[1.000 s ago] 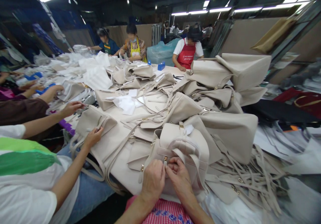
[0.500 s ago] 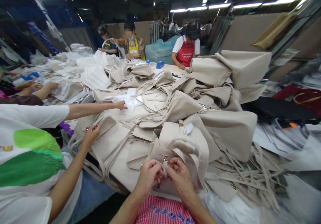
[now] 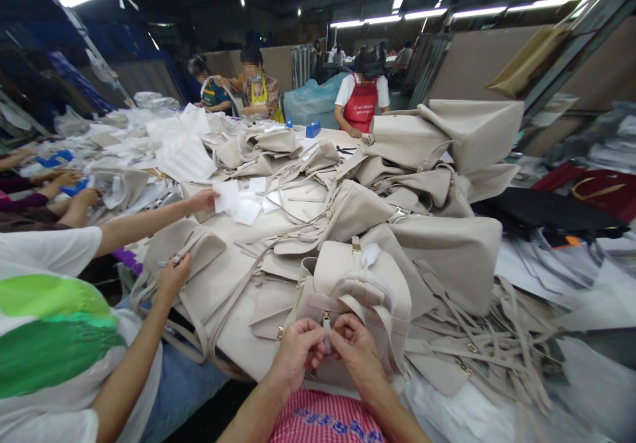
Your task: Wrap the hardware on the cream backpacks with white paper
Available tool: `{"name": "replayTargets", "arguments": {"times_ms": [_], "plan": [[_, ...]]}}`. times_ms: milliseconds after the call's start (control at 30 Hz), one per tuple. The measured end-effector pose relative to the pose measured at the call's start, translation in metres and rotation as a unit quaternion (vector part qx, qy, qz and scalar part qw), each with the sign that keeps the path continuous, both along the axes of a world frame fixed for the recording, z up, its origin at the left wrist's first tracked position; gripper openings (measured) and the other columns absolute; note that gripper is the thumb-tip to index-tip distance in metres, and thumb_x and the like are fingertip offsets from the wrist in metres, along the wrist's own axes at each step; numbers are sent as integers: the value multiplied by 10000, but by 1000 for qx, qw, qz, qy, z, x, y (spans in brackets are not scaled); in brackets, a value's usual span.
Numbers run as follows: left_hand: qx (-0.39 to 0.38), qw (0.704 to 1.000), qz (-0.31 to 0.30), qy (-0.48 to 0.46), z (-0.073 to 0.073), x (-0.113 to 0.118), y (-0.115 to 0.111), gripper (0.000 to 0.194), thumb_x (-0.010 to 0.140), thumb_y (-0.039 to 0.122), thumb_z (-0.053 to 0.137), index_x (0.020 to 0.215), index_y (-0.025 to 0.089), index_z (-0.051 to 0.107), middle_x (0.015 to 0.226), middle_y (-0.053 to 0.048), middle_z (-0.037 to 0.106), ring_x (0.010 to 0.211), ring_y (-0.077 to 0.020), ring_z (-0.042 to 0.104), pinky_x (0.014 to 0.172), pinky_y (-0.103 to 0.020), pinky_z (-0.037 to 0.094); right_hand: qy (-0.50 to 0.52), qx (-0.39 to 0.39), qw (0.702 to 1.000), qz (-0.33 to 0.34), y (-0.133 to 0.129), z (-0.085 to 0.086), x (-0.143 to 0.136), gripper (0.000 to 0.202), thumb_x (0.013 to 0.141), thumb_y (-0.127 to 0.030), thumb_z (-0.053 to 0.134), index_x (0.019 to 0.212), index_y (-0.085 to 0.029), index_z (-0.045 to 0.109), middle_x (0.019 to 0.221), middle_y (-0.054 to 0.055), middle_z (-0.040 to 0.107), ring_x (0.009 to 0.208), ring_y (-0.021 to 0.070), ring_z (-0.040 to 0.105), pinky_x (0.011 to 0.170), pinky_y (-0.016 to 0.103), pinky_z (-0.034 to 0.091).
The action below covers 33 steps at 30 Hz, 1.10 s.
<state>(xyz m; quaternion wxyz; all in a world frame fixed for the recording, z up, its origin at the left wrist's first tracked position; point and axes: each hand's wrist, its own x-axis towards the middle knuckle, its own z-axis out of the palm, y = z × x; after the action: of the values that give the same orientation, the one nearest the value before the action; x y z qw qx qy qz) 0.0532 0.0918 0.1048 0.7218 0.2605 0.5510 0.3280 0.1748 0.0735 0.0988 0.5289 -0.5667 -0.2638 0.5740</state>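
Observation:
A beige handbag with straps lies in front of me, close to my body. From a gold metal fitting on it hangs a small pull tab wrapped in something whitish. My left hand pinches the tab from one side, thumb against fingers. On the other side my right hand is closed too, its fingertips at the same tab. White wrapping also covers the bag's top handle, and a white tuft sits by the upper gold buckle.
More beige bags are piled behind and right, with loose straps at the right edge. At left, a co-worker's hand holds white sheets; their other hand grips another bag. Other people work across the table.
The co-worker's far hand has drawn back left with a white sheet. The view has shifted slightly; my two hands stay at the tab.

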Motion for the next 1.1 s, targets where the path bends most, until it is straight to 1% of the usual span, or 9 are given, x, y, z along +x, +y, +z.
{"name": "replayTargets", "arguments": {"times_ms": [133, 267, 333, 400, 500, 667, 833, 1000, 1100], "plan": [[3, 1000, -16, 13, 0, -2, 3, 442, 527, 470, 763, 781, 128, 648, 440, 53, 514, 361, -59, 370, 372, -186, 184, -4, -3, 1000, 5, 0, -1, 0, 469, 519, -487, 848, 623, -207, 487, 488, -80, 489, 432, 87, 457, 414, 198, 367], [26, 998, -24, 60, 1, -1, 6, 339, 564, 457, 733, 671, 154, 626, 379, 89, 411, 351, -51, 268, 393, -201, 145, -9, -12, 1000, 14, -2, -2, 0, 505, 513, -567, 828, 655, -213, 497, 446, -80, 486, 408, 96, 447, 413, 210, 363], [55, 994, -22, 92, 1, 1, 6, 276, 580, 420, 710, 605, 165, 609, 379, 78, 418, 377, -64, 297, 413, -208, 182, -17, -20, 1000, 17, -3, -1, 1, 498, 553, -614, 786, 691, -206, 536, 463, -53, 534, 425, 114, 481, 420, 217, 374], [90, 988, -22, 122, 1, 3, 6, 239, 577, 383, 693, 545, 168, 594, 412, 49, 477, 425, -82, 366, 449, -217, 249, -31, -28, 999, 18, -5, -1, 2, 488, 618, -648, 725, 726, -192, 589, 512, -20, 588, 451, 127, 511, 423, 220, 374], [129, 980, -30, 152, 1, 5, 5, 233, 589, 379, 667, 513, 175, 585, 459, 16, 549, 479, -113, 444, 502, -237, 318, -50, -33, 998, 26, -5, -1, 3, 441, 674, -609, 699, 706, -172, 647, 537, -3, 607, 463, 125, 502, 428, 227, 359], [149, 975, -51, 157, 0, 3, 3, 273, 635, 415, 633, 504, 183, 572, 466, 7, 557, 480, -123, 448, 511, -244, 331, -52, -10, 998, 31, -1, 1, 0, 302, 676, -475, 715, 633, -184, 649, 519, -24, 576, 515, 132, 503, 503, 245, 385], [126, 982, -60, 126, 0, 3, 0, 363, 642, 480, 654, 474, 169, 571, 457, 34, 474, 467, -100, 400, 461, -222, 299, -37, -11, 999, 24, 5, 5, -4, 299, 682, -471, 676, 586, -205, 578, 477, -42, 520, 476, 120, 461, 480, 248, 362], [70, 994, -59, 63, 3, 2, -4, 374, 579, 513, 730, 690, 163, 656, 624, 12, 605, 583, -142, 551, 489, -222, 445, -34, -42, 998, 7, 7, 12, -9, 323, 644, -495, 683, 587, -203, 557, 479, -52, 509, 469, 106, 464, 477, 233, 378], [35, 997, -54, 43, 2, 3, 3, 398, 513, 425, 798, 786, 172, 656, 720, -1, 679, 640, -153, 622, 519, -215, 490, -31, -64, 997, 6, 10, 14, -7, 325, 653, -499, 688, 613, -188, 602, 517, -43, 544, 482, 103, 498, 496, 226, 412]]}}
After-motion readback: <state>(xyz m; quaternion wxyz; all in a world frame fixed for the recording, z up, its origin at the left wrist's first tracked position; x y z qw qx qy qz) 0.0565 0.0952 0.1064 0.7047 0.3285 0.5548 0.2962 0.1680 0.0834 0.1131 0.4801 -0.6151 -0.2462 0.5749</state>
